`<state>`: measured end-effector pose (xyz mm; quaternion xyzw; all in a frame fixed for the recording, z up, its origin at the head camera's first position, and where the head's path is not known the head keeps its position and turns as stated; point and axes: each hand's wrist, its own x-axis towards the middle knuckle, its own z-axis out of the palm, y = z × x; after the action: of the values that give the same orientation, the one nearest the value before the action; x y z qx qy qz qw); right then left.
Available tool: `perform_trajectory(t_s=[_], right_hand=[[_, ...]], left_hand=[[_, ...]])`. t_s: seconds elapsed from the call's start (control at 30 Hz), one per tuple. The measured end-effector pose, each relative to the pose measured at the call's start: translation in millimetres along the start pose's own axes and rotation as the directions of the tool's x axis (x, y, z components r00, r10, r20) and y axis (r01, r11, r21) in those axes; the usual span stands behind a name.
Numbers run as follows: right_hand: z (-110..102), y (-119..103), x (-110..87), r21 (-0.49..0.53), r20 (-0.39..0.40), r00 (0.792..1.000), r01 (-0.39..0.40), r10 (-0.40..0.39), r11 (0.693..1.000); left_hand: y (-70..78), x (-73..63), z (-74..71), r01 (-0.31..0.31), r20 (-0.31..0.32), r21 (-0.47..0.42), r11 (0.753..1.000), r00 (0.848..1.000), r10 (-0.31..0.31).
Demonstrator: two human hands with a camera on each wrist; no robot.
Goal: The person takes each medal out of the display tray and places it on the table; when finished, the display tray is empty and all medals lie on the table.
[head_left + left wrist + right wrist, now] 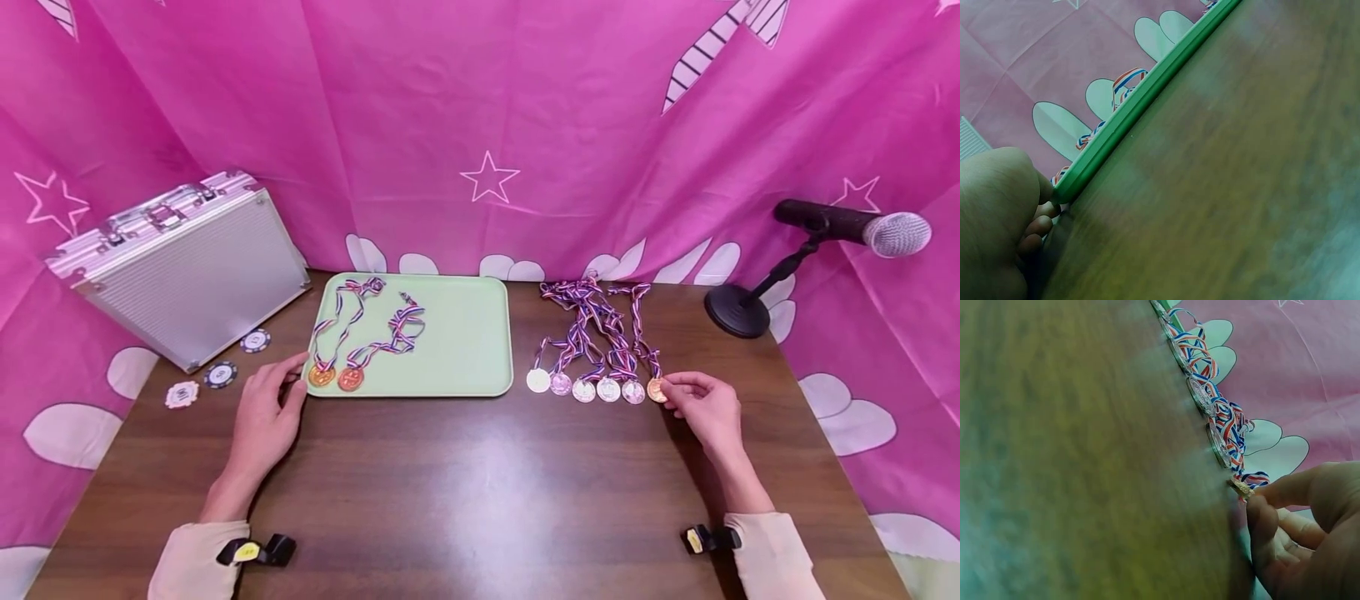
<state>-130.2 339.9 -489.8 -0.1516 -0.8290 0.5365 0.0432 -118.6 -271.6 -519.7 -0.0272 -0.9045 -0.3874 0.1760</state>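
The small gold-coloured round medal lies at the right end of a row of five silver-coloured round medals on the dark brown wood-grain table, just beside its nearest neighbour. The right hand pinches this gold disc at its right edge between thumb and index finger; whether the disc is clear of the tabletop cannot be told. Treat the disc as light, stiff and probably smooth enough to slip; the edge is the suitable holding point, as it leaves the face clear. Treat the attached red, white and blue striped ribbon as soft and limp: it runs away from the fingers toward the pink curtain and is liable to snag on the heaped ribbons beside it. The left hand touches the left near corner of the pale green rectangular tray, fingers bent; whether they grip the rim cannot be told. Judge the tray rigid and light, best held by its raised rim.
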Motion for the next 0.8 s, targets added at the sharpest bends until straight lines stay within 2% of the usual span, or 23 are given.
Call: perform_trajectory(t_s=[0.1,0.2,0.3,0.4,0.6,0.8], right_hand=[[-0.5,2.2,-1.2,-0.157,-0.014,0.999,0.048,-0.051,0.986],[0.7,3.9,-1.5,-0.298,-0.036,0.994,0.088,-0.104,0.95],[1.6,4.9,-1.6,-0.376,-0.051,0.989,0.111,-0.14,0.92],[1.9,5.6,-1.9,-0.388,-0.058,0.988,0.108,-0.141,0.915],[1.2,6.8,-2.8,-0.36,-0.078,0.991,0.078,-0.113,0.93],[2.9,0.9,-6.2,-0.342,-0.122,0.985,0.07,-0.118,0.937]], left_hand=[[0.8,0.7,0.0,-0.006,-0.006,-0.005,1.0,1.0,0.006],[0.7,0.8,-0.2,-0.01,-0.007,-0.003,1.0,1.0,0.01],[0.7,1.1,-0.3,-0.013,-0.007,-0.001,1.0,1.0,0.013],[0.7,1.5,-0.2,-0.011,-0.005,-0.001,1.0,1.0,0.011],[1.6,1.2,0.1,-0.013,-0.006,-0.006,1.0,1.0,0.013],[1.3,0.4,-0.6,0.0,0.0,-0.001,1.0,1.0,0.0]])
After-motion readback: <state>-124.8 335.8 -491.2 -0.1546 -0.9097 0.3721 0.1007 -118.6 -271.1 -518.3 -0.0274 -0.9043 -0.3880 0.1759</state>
